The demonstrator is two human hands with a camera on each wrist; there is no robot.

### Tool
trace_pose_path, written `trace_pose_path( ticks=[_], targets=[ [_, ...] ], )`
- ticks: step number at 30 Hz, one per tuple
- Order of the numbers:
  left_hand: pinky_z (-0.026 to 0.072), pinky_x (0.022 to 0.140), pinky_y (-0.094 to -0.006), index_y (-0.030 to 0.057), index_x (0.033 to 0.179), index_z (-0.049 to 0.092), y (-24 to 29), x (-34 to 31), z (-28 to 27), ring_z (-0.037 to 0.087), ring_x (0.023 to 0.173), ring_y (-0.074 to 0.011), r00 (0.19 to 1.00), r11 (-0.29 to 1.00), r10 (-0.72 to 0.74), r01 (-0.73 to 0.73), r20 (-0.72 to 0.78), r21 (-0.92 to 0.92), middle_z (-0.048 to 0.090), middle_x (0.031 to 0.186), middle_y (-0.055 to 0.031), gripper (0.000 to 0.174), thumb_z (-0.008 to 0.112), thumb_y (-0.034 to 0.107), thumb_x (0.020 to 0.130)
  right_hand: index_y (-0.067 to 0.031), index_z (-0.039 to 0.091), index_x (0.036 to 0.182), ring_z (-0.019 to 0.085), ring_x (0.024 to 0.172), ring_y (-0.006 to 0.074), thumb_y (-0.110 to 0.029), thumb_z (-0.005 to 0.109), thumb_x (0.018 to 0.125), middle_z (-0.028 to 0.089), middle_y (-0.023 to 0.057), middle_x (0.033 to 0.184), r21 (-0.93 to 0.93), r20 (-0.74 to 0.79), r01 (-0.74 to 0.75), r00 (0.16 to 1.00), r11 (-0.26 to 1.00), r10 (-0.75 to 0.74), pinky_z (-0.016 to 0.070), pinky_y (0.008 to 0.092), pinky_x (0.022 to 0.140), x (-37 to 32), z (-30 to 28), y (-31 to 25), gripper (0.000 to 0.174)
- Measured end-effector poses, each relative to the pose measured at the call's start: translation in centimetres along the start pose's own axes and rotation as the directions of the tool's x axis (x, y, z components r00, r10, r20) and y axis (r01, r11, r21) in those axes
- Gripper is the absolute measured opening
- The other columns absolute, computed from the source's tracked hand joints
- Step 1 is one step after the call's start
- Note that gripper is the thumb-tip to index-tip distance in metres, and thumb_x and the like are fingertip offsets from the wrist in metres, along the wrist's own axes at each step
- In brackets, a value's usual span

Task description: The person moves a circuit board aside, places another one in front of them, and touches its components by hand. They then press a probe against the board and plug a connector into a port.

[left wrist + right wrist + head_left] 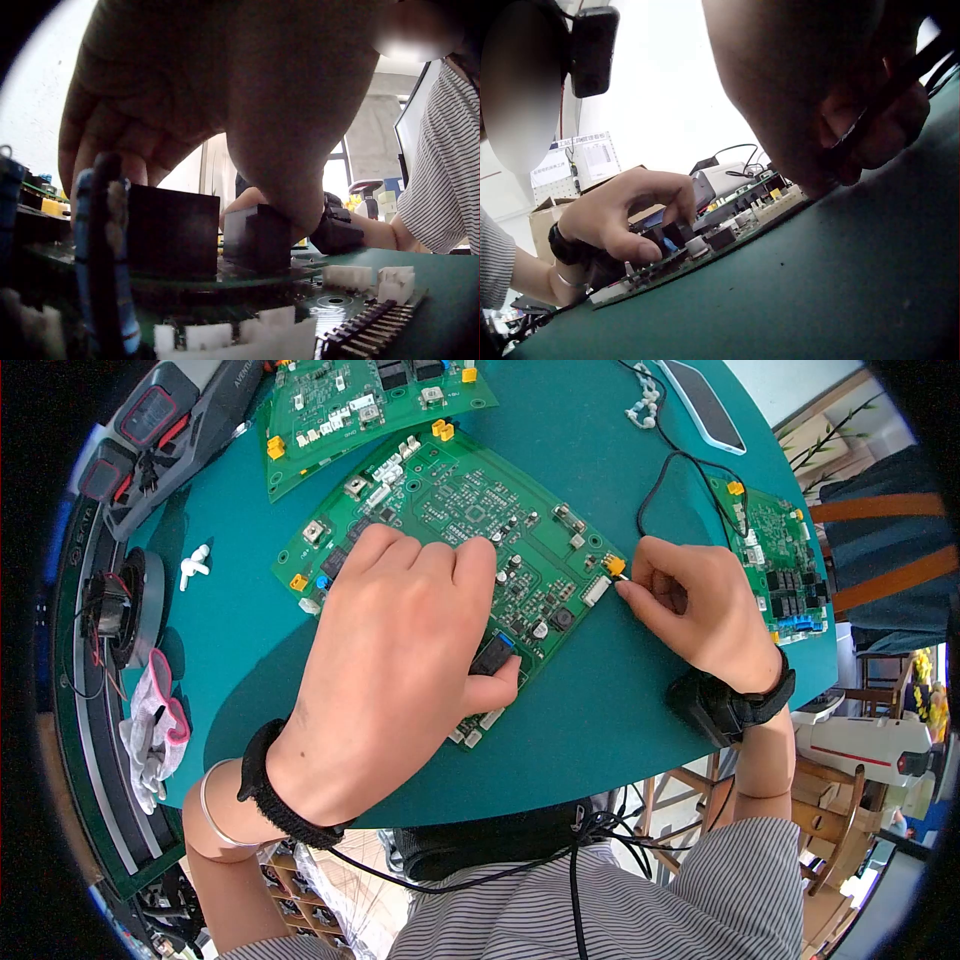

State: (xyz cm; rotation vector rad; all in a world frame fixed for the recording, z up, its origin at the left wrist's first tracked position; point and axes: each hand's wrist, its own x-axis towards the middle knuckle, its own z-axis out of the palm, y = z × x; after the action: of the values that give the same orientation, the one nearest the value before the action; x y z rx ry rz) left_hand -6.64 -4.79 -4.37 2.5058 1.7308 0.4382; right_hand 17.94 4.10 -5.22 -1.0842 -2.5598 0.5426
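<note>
A green circuit board point(475, 490) lies at an angle on the table, crowded with small chips, white sockets and yellow connectors. My left hand point(400, 620) grips it from above, fingers bent over its left part and thumb against a black block-shaped component point(493, 656). In the left wrist view, that thumb presses beside a black block point(257, 236). At the board's right corner, my right hand point(695, 600) pinches a thin black cable point(652, 495), fingertips close to a yellow connector point(615, 565). Those fingers hide most of the cable's end.
More green boards point(330, 430) overlap at the back left, and another board point(775, 550) lies at the right. A phone point(705, 405) and a beaded bracelet point(643, 405) lie at the back. White earbuds point(195, 565) and a work glove point(155, 730) are on the left.
</note>
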Motion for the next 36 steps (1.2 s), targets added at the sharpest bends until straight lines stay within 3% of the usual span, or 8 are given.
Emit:
trace_pose_path(
  ticks=[15,36],
  targets=[
    [0.0465,0.081,-0.0447,-0.0028,0.104,0.055,-0.01,-0.06,0.08,0.056,0.086,-0.0361,1.000,1.000,0.005,-0.005,-0.007,0.003,0.059,0.085,-0.0162,0.059,0.087,0.021,0.060,-0.0012,0.056,0.078,0.059,0.053,0.0307,-0.010,0.071,0.084,0.055,0.0132,0.058,0.050,0.005,-0.033,0.999,0.998,0.033,0.0420,0.0399,0.050,0.06,0.07,0.03,0.018],
    [0.0458,0.079,-0.0448,-0.0012,0.100,0.054,0.12,0.03,0.02,0.055,0.086,-0.0361,1.000,1.000,0.002,-0.002,-0.001,0.015,0.058,0.085,-0.0161,0.056,0.086,0.021,0.061,-0.0018,0.056,0.078,0.058,0.054,0.0335,-0.011,0.070,0.086,0.053,0.0143,0.058,0.012,-0.001,-0.008,1.000,1.000,0.008,0.0419,0.0423,0.051,0.05,0.10,0.23,0.019]
  ],
)
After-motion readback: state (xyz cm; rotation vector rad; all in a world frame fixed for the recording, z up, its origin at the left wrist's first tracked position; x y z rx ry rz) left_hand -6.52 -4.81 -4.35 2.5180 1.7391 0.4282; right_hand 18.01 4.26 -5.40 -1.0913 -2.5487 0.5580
